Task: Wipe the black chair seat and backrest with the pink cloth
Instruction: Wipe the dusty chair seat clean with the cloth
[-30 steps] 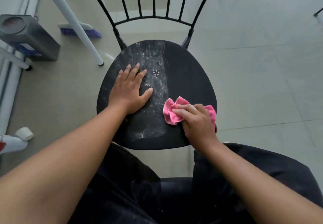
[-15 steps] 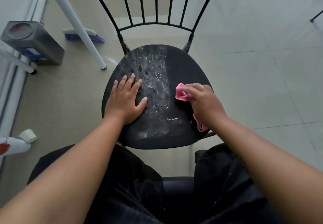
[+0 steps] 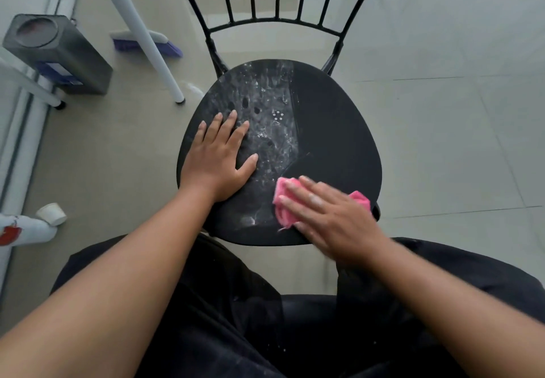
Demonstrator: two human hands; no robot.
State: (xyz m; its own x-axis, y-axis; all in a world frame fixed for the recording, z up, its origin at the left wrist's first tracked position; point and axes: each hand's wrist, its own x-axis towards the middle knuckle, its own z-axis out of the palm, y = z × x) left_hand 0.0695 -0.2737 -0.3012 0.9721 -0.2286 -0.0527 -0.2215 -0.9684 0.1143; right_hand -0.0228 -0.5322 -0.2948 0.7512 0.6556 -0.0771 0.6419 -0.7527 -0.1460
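Observation:
The black chair seat fills the middle of the view, its left half streaked with white soapy residue and its right half plain black. Behind it rises the backrest of thin black metal bars. My left hand lies flat, fingers spread, on the seat's left side. My right hand presses the crumpled pink cloth onto the seat near its front edge. Most of the cloth is hidden under my fingers; pink ends stick out on both sides.
A white table leg stands on the tiled floor left of the chair, with a purple brush behind it. A grey box sits at far left. A white bottle lies at the left edge. My dark-clothed knees are in front.
My right hand has slid the pink cloth from the seat's right-middle back toward the front edge. My left hand has stayed flat on the left side.

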